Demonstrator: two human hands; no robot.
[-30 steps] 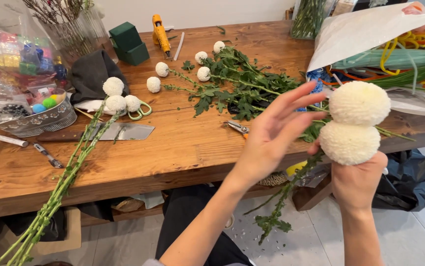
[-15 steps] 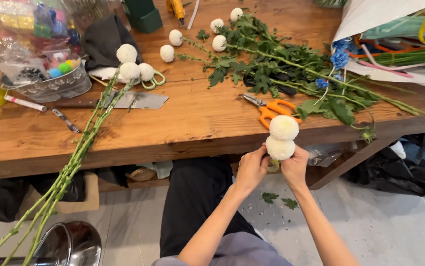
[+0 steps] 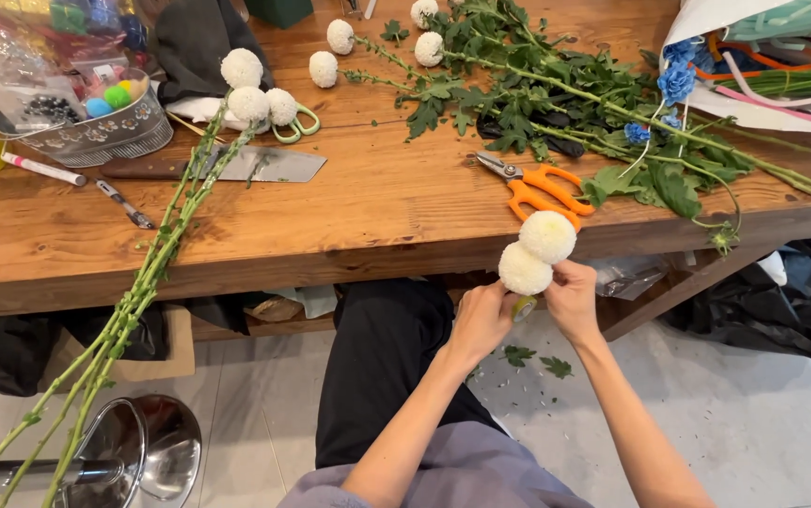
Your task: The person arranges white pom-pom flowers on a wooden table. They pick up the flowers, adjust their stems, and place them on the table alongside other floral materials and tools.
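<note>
Two round white pompon flowers sit pressed together just below the front edge of the wooden table. My left hand grips them from below at the stems, where a green stem end shows. My right hand holds the same stems from the right side. Orange-handled scissors lie on the table right above the flowers. Leafy stems with more white flower heads spread across the table's far side.
Three stripped long-stemmed white flowers hang over the table's left front edge. A large knife, a metal tin of small balls, a pen, blue flowers and a metal stool are nearby.
The hands and the two flowers came down from in front of the camera to below the table edge. My left hand, open a second ago, now grips the stems.
</note>
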